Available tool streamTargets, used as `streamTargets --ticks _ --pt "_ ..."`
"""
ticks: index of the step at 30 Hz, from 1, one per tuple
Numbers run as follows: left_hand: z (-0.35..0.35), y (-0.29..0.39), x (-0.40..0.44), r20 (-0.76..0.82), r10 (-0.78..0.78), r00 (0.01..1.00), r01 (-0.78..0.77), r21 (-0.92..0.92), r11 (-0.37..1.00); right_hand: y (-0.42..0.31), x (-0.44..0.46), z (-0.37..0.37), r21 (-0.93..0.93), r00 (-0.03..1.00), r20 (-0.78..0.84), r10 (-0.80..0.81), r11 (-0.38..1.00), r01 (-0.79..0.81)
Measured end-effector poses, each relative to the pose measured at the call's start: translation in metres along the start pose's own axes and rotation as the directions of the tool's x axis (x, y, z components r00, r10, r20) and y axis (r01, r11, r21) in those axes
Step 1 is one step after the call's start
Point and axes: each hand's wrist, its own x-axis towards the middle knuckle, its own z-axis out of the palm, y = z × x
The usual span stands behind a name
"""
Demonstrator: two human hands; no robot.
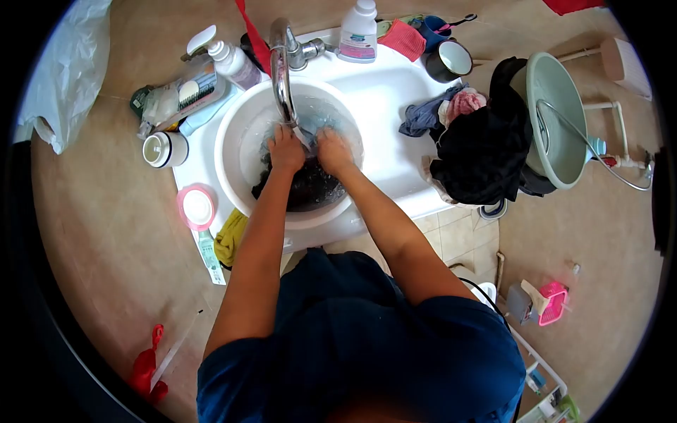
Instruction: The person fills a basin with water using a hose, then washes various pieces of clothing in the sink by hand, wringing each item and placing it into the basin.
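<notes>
A white round basin (224,173) stands in the sink, with water and a dark wet garment (310,185) in it. Above it curves a metal faucet (282,84), its spout end close to my fingers. My left hand (285,149) is in the basin just below the spout, fingers curled on the dark cloth. On the other side of the stream, my right hand (333,151) also grips the cloth, fingertips partly under water. Splashes and bubbles blur the cloth between the hands.
A white sink (384,158) holds a pile of black clothes (479,158) on the right, beside a leaning pale green basin (564,134). Bottles (358,35), a dark mug (449,60), a white jar (165,149) and a yellow-green cloth (230,237) line its edges.
</notes>
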Motion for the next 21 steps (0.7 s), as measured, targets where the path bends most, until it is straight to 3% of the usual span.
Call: streamTargets --ticks 2,3,4,5,6,7,8,9,10,11,16,17,18,19,21 --pt "-0.006 0.000 0.006 0.035 -0.048 0.998 0.051 -0.114 0.992 0.007 0.014 0.006 -0.002 0.989 0.149 0.012 1.000 -0.012" --pt "-0.009 0.003 0.005 -0.048 -0.040 0.998 0.027 -0.245 0.969 0.006 0.016 0.007 0.450 0.984 0.112 0.137 0.876 -0.173" --pt "-0.011 0.008 0.002 -0.133 -0.039 0.990 -0.012 -0.365 0.931 0.006 0.018 0.006 0.803 0.955 0.140 0.263 0.534 -0.265" --pt "-0.012 0.014 -0.002 -0.215 -0.049 0.975 -0.061 -0.475 0.878 0.007 0.019 0.005 0.962 0.906 0.229 0.355 0.060 -0.267" --pt "-0.030 0.027 -0.009 -0.180 -0.075 0.981 -0.042 -0.569 0.821 0.002 0.020 -0.004 0.917 0.888 0.333 0.316 -0.326 -0.228" --pt "-0.030 0.032 -0.011 -0.407 0.114 0.906 -0.294 -0.414 0.862 0.003 0.021 -0.008 0.843 0.893 0.391 0.223 -0.476 -0.250" --pt "-0.074 0.052 -0.027 -0.313 0.090 0.946 -0.263 -0.571 0.778 0.007 0.021 -0.011 0.742 0.893 0.433 0.124 -0.612 -0.275" --pt "-0.094 0.067 -0.036 -0.393 0.154 0.906 -0.368 -0.557 0.744 0.010 0.021 -0.015 0.617 0.889 0.457 0.021 -0.727 -0.300" --pt "-0.102 0.078 -0.042 -0.469 0.197 0.861 -0.459 -0.549 0.698 0.002 0.008 -0.026 0.642 0.920 0.380 -0.095 -0.689 -0.337" --pt "-0.122 0.091 -0.051 -0.412 0.231 0.882 -0.437 -0.528 0.728 0.000 0.005 -0.022 0.636 0.948 0.302 -0.101 -0.720 -0.279" --pt "-0.108 0.101 -0.038 -0.521 0.150 0.840 -0.442 -0.498 0.746 0.006 0.001 0.036 0.527 0.991 -0.108 -0.073 -0.850 -0.005" --pt "-0.098 0.095 -0.028 -0.517 0.047 0.855 -0.361 -0.526 0.770 0.004 0.007 0.041 0.569 0.997 -0.065 -0.039 -0.822 0.005" --pt "-0.086 0.082 -0.016 -0.510 -0.055 0.859 -0.278 -0.553 0.786 -0.013 0.006 0.022 0.694 0.993 0.110 0.039 -0.719 -0.048" --pt "-0.077 0.068 -0.004 -0.498 -0.157 0.853 -0.193 -0.580 0.791 -0.034 -0.002 -0.011 0.803 0.922 0.361 0.143 -0.550 -0.229" --pt "-0.068 0.031 0.014 -0.346 -0.289 0.893 0.031 -0.591 0.806 -0.062 -0.014 -0.065 0.815 0.753 0.576 0.317 -0.295 -0.499"
